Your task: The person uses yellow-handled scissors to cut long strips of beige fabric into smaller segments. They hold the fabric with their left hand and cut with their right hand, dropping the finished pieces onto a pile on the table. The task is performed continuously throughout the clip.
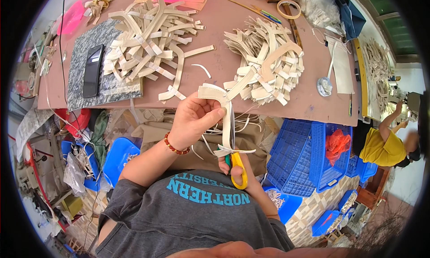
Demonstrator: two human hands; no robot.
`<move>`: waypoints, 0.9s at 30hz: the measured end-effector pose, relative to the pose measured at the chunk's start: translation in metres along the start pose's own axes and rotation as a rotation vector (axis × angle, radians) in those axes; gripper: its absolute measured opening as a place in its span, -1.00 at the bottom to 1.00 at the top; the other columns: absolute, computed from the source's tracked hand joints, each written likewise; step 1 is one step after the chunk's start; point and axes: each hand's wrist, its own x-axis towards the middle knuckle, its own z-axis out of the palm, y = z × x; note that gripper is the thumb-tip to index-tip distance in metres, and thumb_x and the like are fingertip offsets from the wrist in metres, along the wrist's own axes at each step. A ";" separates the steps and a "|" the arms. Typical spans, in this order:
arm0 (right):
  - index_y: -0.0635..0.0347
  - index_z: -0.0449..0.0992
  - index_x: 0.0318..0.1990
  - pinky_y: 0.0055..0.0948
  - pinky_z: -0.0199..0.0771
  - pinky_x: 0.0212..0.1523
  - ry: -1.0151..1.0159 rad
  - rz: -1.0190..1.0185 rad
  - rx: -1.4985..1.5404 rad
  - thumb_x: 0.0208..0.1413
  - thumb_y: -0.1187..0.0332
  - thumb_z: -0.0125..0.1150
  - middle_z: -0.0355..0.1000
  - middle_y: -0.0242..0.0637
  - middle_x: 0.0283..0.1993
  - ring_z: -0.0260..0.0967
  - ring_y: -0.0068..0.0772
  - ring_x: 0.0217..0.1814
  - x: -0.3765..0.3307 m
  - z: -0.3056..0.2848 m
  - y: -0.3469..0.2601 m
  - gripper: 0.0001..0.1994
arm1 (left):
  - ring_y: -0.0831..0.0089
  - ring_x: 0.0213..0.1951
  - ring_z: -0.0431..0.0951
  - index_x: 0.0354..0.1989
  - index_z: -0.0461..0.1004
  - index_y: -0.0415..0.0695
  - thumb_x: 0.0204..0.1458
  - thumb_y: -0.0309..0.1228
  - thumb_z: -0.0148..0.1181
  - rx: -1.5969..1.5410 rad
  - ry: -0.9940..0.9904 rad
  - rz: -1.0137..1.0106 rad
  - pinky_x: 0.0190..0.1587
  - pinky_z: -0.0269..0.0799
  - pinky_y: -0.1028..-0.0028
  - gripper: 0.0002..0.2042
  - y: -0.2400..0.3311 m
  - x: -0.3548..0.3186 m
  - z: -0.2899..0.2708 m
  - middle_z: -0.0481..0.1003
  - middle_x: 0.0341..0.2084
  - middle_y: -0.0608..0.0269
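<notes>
Left hand (pixel 195 119) raised in front of the chest, just off the near edge of the table (pixel 313 101), fingers (pixel 214 114) pinched shut on the top end of a beige strap piece (pixel 226 119). The piece's curved head sits just above and right of those fingers; its long axis runs straight down from them toward the right hand (pixel 235 168). Right hand sits directly below the left, fingers through the yellow-and-green handles of the scissors (pixel 237 166), closed around them. Blades point up along the strap, so strap and scissors lie nearly in line; blades are mostly hidden behind the strip, probably partly open around it, cannot tell for sure. Lower end of the strap flares sideways just above the right fingers, touching or nearly touching the scissors. Left wrist bent, palm toward the person, bead bracelet (pixel 174 147) on it; forearm comes up from lower left. Right forearm is short in view, tucked close to the body. Beyond the left fingers, on the table, two heaps of the same beige pieces: one up and left (pixel 148 38), one up and right (pixel 268 61), both well apart from the hands. A dark phone (pixel 92 70) lies on a grey mat (pixel 80 47) far left. Blue crates (pixel 309 155) right of the right hand, on the floor. Another person in yellow (pixel 383 148) works far right.
</notes>
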 end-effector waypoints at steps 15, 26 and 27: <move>0.29 0.38 -0.35 -0.73 0.16 -0.59 0.042 -0.019 0.067 -0.06 -0.17 0.18 0.24 -0.50 -0.50 0.16 -0.76 -0.58 -0.007 -0.006 0.007 -0.43 | 0.60 -0.37 0.47 -0.21 0.41 -0.22 0.00 -0.60 0.14 -0.054 0.031 0.016 -0.29 0.44 0.59 -0.83 0.005 0.005 -0.003 0.47 -0.39 0.30; 0.32 0.38 -0.38 -0.72 0.13 -0.57 0.022 -0.060 0.005 -0.07 -0.22 0.15 0.23 -0.49 -0.50 0.13 -0.76 -0.55 -0.007 -0.004 0.007 -0.38 | 0.56 -0.36 0.51 -0.22 0.42 -0.23 -0.01 -0.57 0.17 -0.114 -0.054 -0.001 -0.32 0.47 0.56 -0.83 0.009 0.011 -0.009 0.50 -0.37 0.26; 0.32 0.37 -0.38 -0.72 0.12 -0.57 0.028 -0.058 -0.004 -0.07 -0.22 0.15 0.23 -0.49 -0.50 0.13 -0.77 -0.55 -0.008 -0.004 0.007 -0.38 | 0.56 -0.36 0.51 -0.21 0.42 -0.24 -0.02 -0.57 0.17 -0.091 -0.073 -0.028 -0.32 0.47 0.56 -0.82 0.010 0.012 -0.011 0.50 -0.37 0.26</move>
